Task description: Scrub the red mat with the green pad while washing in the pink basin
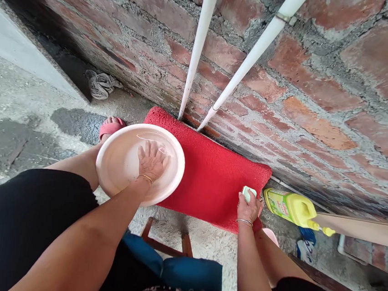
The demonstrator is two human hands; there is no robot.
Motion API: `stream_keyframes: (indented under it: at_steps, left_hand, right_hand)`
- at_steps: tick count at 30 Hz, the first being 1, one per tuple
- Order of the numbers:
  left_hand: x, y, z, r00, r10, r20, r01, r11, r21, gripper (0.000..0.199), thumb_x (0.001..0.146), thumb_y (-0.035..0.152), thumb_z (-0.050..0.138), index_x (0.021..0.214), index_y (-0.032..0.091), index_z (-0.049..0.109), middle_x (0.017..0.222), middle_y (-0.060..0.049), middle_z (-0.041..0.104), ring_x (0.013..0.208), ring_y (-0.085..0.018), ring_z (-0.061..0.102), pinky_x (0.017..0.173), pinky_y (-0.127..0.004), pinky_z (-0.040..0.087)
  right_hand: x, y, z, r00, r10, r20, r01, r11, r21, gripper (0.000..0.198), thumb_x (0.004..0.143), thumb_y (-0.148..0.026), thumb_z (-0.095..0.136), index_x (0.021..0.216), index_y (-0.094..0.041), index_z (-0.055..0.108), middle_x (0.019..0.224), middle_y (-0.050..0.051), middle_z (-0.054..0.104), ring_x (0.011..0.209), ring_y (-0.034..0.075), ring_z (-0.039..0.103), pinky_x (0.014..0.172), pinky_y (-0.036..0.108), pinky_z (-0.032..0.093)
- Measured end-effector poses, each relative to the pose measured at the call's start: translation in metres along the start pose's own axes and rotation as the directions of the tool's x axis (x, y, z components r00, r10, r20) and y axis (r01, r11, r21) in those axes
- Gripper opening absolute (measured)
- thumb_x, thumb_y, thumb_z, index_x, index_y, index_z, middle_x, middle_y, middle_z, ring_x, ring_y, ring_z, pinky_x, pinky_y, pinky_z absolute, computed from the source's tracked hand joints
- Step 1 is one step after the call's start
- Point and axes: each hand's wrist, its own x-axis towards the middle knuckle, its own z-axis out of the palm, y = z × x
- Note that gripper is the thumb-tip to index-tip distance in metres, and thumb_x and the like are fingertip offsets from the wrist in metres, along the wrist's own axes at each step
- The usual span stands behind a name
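My left hand (151, 162) is inside a pale pink basin (115, 179) that holds water, its fingers spread and palm down. A red mat (208, 174) lies across the middle, and the basin's right side overlaps its left part. Over the mat's right end, my right hand (249, 208) is closed around a pale green and white bar of soap (249, 193). Part of the bar shows beyond the fingers; whether it touches the mat I cannot tell.
A yellow bottle (291, 207) with a pump stands right of the mat. Two white pipes (242, 72) run down the brick wall (309, 83) behind it. A grey cloth (101, 84) lies on the floor at left. A wooden stool leg (186, 244) shows below the mat.
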Motion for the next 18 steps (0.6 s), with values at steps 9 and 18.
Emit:
stream_keyframes:
  at_steps: [9, 18]
  left_hand:
    - [-0.001, 0.000, -0.001, 1.000, -0.005, 0.007, 0.005, 1.000, 0.022, 0.060, 0.099, 0.044, 0.037, 0.151, 0.016, 0.050, 0.166, -0.017, 0.030, 0.157, -0.035, 0.011, 0.124, -0.061, 0.004]
    - [0.000, 0.004, -0.006, 0.999, -0.024, 0.040, 0.023, 1.000, 0.013, 0.063, 0.099, 0.045, 0.038, 0.153, 0.015, 0.047, 0.167, -0.017, 0.028, 0.157, -0.035, 0.011, 0.124, -0.061, 0.002]
  right_hand:
    - [-0.067, -0.160, 0.056, 0.876, -0.417, 0.242, 0.390, 0.908, 0.154, 0.041, 0.091, -0.047, 0.060, 0.123, -0.026, 0.071, 0.122, 0.011, 0.057, 0.111, 0.026, 0.054, 0.098, 0.039, 0.044]
    - [-0.083, -0.193, 0.068, 0.786, -0.519, 0.337, 0.535, 0.843, 0.050, 0.037, 0.094, -0.043, 0.061, 0.126, -0.027, 0.071, 0.124, 0.014, 0.054, 0.104, 0.026, 0.052, 0.090, 0.038, 0.041]
